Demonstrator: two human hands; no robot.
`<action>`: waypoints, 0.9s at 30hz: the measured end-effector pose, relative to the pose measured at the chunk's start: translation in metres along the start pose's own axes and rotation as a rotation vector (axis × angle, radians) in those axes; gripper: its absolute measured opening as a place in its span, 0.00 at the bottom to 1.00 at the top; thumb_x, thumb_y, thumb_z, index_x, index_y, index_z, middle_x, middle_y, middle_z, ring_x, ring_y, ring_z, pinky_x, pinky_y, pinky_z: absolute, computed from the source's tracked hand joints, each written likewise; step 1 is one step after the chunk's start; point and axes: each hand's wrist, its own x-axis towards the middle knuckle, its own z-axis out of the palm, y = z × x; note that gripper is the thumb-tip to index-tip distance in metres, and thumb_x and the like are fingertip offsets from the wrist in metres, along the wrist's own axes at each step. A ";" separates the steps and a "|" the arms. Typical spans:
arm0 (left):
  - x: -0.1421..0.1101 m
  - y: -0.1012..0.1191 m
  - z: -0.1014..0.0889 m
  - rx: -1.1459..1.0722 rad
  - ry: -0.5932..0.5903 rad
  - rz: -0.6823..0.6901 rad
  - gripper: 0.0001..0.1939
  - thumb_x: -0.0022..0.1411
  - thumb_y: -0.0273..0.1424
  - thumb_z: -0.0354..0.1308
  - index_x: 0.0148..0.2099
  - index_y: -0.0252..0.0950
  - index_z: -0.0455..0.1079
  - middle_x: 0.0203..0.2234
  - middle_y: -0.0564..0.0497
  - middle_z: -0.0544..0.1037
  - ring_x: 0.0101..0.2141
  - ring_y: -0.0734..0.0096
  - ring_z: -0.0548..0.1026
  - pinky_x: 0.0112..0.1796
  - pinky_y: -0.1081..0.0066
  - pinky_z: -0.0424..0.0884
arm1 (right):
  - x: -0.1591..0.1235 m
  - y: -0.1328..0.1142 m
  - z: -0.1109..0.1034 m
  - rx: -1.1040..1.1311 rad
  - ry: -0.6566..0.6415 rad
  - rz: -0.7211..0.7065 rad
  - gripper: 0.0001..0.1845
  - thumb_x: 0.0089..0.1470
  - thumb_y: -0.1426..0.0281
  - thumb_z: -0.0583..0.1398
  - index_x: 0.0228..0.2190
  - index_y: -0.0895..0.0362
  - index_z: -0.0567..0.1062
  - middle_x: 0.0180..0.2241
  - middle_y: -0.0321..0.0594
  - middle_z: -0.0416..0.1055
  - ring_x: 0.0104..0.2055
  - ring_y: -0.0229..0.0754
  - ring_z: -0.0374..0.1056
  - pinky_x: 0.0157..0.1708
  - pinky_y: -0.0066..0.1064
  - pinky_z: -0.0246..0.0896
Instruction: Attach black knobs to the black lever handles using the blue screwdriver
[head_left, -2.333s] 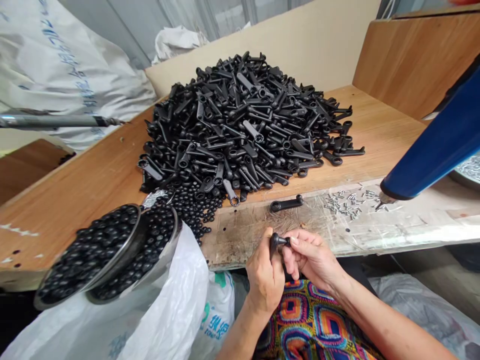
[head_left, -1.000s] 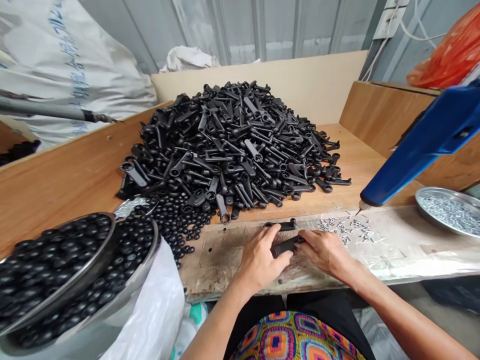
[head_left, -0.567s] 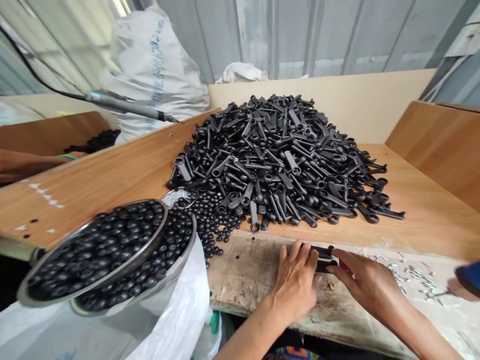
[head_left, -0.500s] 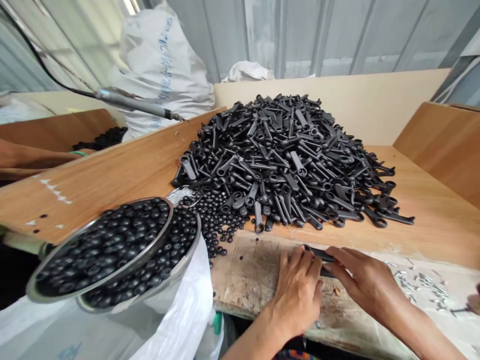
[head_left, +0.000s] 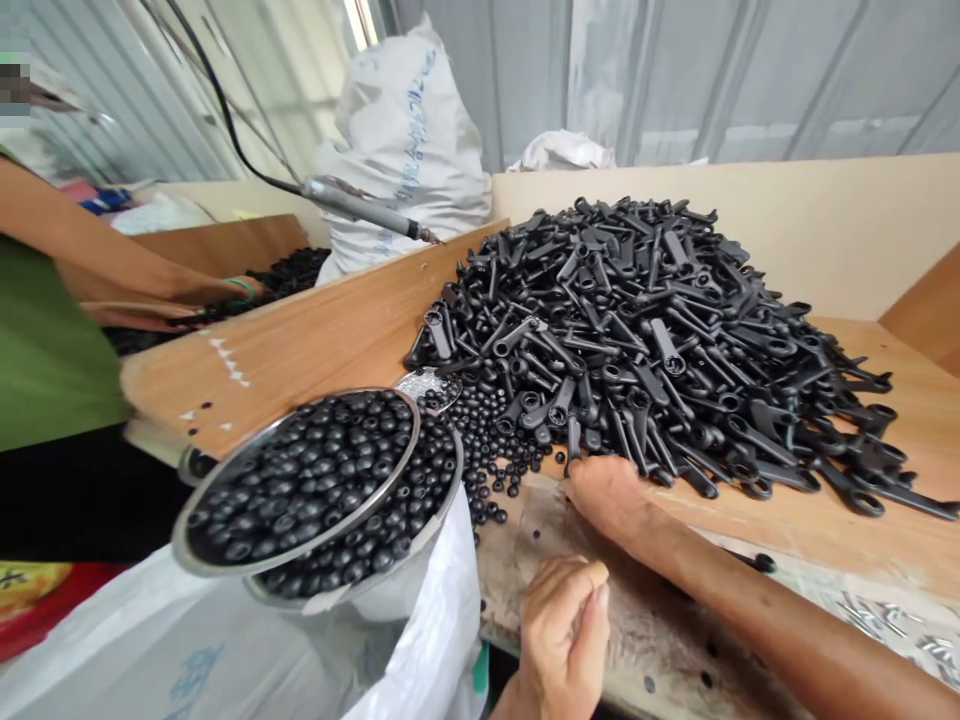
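Note:
My right hand (head_left: 609, 492) reaches to the front edge of a pile of black crank handles (head_left: 622, 330). It is at the lower end of one upright handle (head_left: 574, 438); its fingertips are hidden, so I cannot tell whether they grip it. Nearer to me, my left hand (head_left: 564, 625) is closed above the bench edge, fingers curled in; whatever they hold is out of sight. Beyond my right forearm lies a black piece with a rounded end (head_left: 761, 562), partly covered by the arm. Loose black knobs (head_left: 487, 430) lie left of the right hand.
Two bowls of black knobs (head_left: 300, 480) stand at left over a white sack (head_left: 420, 620). A small dish of metal bits (head_left: 424, 388) sits behind them. Metal pins (head_left: 874, 615) lie at right. A powered screwdriver (head_left: 367, 210) hangs above the wooden divider (head_left: 322, 330); a co-worker's arm (head_left: 150, 260) is beyond.
My hands have parted from the black handle they held together. The right hand has crossed forward and left to the pile; the left has drawn back and closed. The view has swung left.

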 end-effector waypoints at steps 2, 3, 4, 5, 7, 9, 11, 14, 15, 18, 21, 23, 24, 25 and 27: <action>-0.001 0.000 -0.001 -0.044 0.011 -0.060 0.10 0.59 0.22 0.48 0.39 0.35 0.70 0.28 0.48 0.75 0.33 0.69 0.73 0.37 0.71 0.69 | 0.003 0.001 -0.001 -0.022 0.028 0.055 0.14 0.54 0.76 0.50 0.30 0.63 0.76 0.28 0.54 0.75 0.32 0.49 0.72 0.29 0.32 0.61; -0.002 0.000 -0.001 -0.073 0.010 -0.100 0.10 0.60 0.23 0.48 0.39 0.35 0.70 0.29 0.48 0.75 0.34 0.69 0.73 0.38 0.71 0.69 | 0.004 0.003 -0.002 -0.022 0.039 0.080 0.15 0.55 0.74 0.50 0.29 0.62 0.76 0.27 0.53 0.75 0.31 0.48 0.72 0.29 0.31 0.61; -0.002 -0.001 -0.002 -0.111 0.010 -0.147 0.09 0.60 0.24 0.49 0.38 0.35 0.71 0.29 0.48 0.76 0.34 0.69 0.73 0.38 0.71 0.69 | 0.003 0.005 -0.003 -0.019 0.046 0.100 0.15 0.55 0.71 0.50 0.29 0.61 0.76 0.27 0.52 0.75 0.30 0.47 0.72 0.28 0.30 0.60; -0.003 -0.001 -0.002 -0.158 0.010 -0.207 0.09 0.60 0.25 0.50 0.37 0.35 0.71 0.30 0.48 0.76 0.33 0.69 0.74 0.37 0.71 0.69 | 0.002 0.008 -0.005 -0.014 0.050 0.113 0.15 0.55 0.70 0.51 0.29 0.60 0.76 0.27 0.51 0.75 0.30 0.47 0.72 0.27 0.30 0.60; -0.004 -0.002 -0.003 -0.299 0.017 -0.374 0.07 0.60 0.28 0.52 0.37 0.35 0.71 0.30 0.48 0.76 0.33 0.70 0.73 0.37 0.72 0.69 | -0.004 0.013 -0.011 -0.007 0.061 0.123 0.15 0.55 0.68 0.50 0.28 0.58 0.75 0.26 0.46 0.75 0.29 0.45 0.71 0.26 0.29 0.58; -0.003 -0.003 -0.002 -0.505 0.064 -0.578 0.07 0.58 0.30 0.54 0.37 0.34 0.71 0.31 0.48 0.76 0.35 0.69 0.73 0.38 0.72 0.69 | -0.018 0.014 -0.018 0.108 0.088 0.121 0.14 0.53 0.67 0.51 0.25 0.57 0.74 0.22 0.41 0.72 0.26 0.42 0.68 0.25 0.28 0.55; 0.000 -0.002 -0.001 -0.747 0.120 -0.733 0.08 0.58 0.30 0.54 0.39 0.34 0.71 0.34 0.47 0.76 0.38 0.67 0.73 0.38 0.71 0.69 | -0.037 0.010 -0.026 0.416 0.085 0.084 0.13 0.52 0.67 0.52 0.21 0.57 0.72 0.19 0.36 0.68 0.23 0.38 0.64 0.23 0.26 0.52; 0.005 0.004 -0.003 -1.062 0.110 -0.798 0.16 0.59 0.37 0.50 0.45 0.33 0.68 0.40 0.43 0.75 0.41 0.62 0.73 0.38 0.65 0.70 | -0.068 -0.006 -0.030 1.055 -0.077 0.029 0.12 0.48 0.66 0.56 0.18 0.58 0.69 0.16 0.32 0.63 0.19 0.33 0.57 0.20 0.25 0.48; 0.006 0.006 -0.004 -1.117 0.091 -0.796 0.20 0.59 0.41 0.48 0.47 0.34 0.67 0.41 0.41 0.74 0.42 0.60 0.73 0.39 0.62 0.71 | -0.076 -0.012 -0.028 1.238 -0.150 0.026 0.12 0.47 0.65 0.58 0.17 0.58 0.68 0.15 0.31 0.61 0.18 0.32 0.55 0.19 0.24 0.47; 0.002 0.010 -0.013 -1.144 0.123 -0.801 0.26 0.59 0.47 0.44 0.51 0.36 0.66 0.45 0.41 0.73 0.46 0.57 0.72 0.44 0.56 0.69 | -0.088 -0.027 -0.018 1.539 -0.381 -0.005 0.11 0.44 0.67 0.59 0.16 0.59 0.67 0.13 0.30 0.58 0.16 0.31 0.51 0.19 0.25 0.46; -0.009 0.009 -0.025 -1.027 0.338 -0.769 0.19 0.59 0.41 0.48 0.48 0.39 0.69 0.41 0.45 0.77 0.47 0.59 0.72 0.47 0.57 0.68 | -0.079 -0.032 -0.009 1.516 -0.437 -0.099 0.12 0.47 0.67 0.59 0.17 0.60 0.68 0.15 0.31 0.60 0.19 0.31 0.53 0.21 0.25 0.48; -0.019 0.006 -0.034 -0.857 0.480 -0.701 0.15 0.57 0.38 0.54 0.44 0.39 0.71 0.36 0.48 0.79 0.43 0.62 0.74 0.44 0.62 0.71 | -0.067 -0.033 -0.007 1.465 -0.350 -0.103 0.10 0.48 0.66 0.59 0.21 0.60 0.70 0.18 0.32 0.62 0.21 0.31 0.54 0.23 0.24 0.49; -0.024 0.003 -0.040 -0.759 0.514 -0.673 0.13 0.56 0.37 0.56 0.43 0.39 0.72 0.34 0.49 0.79 0.39 0.64 0.75 0.41 0.65 0.72 | -0.060 -0.034 -0.006 1.430 -0.317 -0.096 0.08 0.47 0.67 0.59 0.24 0.60 0.71 0.19 0.31 0.62 0.21 0.31 0.54 0.23 0.24 0.48; -0.028 0.001 -0.046 -0.660 0.525 -0.654 0.12 0.55 0.36 0.58 0.42 0.39 0.73 0.34 0.50 0.79 0.35 0.67 0.76 0.38 0.68 0.73 | -0.054 -0.037 -0.007 1.382 -0.305 -0.098 0.07 0.46 0.68 0.60 0.28 0.59 0.72 0.19 0.30 0.62 0.21 0.31 0.54 0.22 0.24 0.48; -0.038 -0.002 -0.058 -0.488 0.489 -0.642 0.11 0.54 0.35 0.59 0.40 0.39 0.74 0.34 0.50 0.79 0.27 0.72 0.75 0.32 0.72 0.74 | -0.043 -0.043 -0.009 1.213 -0.308 -0.149 0.10 0.42 0.72 0.61 0.31 0.57 0.72 0.20 0.29 0.62 0.21 0.31 0.54 0.21 0.23 0.46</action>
